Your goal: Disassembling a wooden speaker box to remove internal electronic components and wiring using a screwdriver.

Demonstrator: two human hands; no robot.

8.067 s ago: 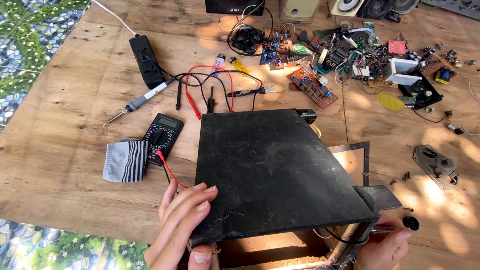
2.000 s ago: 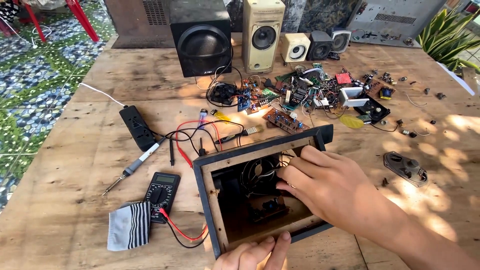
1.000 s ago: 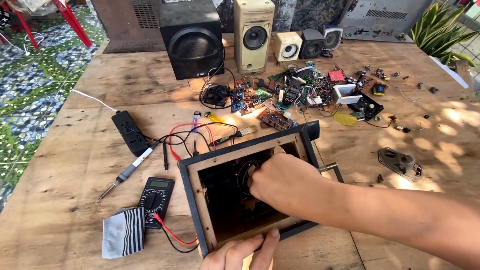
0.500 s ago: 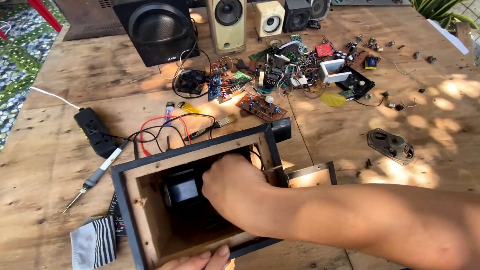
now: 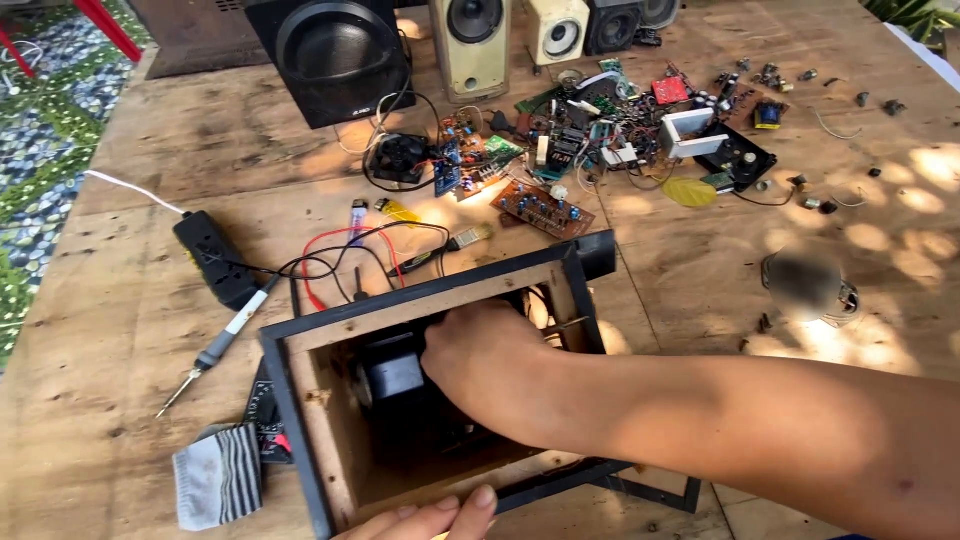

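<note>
Open wooden box (image 5: 320,420) at desk (image 5: 130,300) centre. Right hand (image 5: 480,350) inside, curled over black part (image 5: 392,372) at 9 o'clock; grip hidden. Left hand (image 5: 430,518) pressed against box's 6 o'clock rim.

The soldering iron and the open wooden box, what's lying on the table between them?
In the head view, only bare table lies between the soldering iron and the wooden box.
</note>
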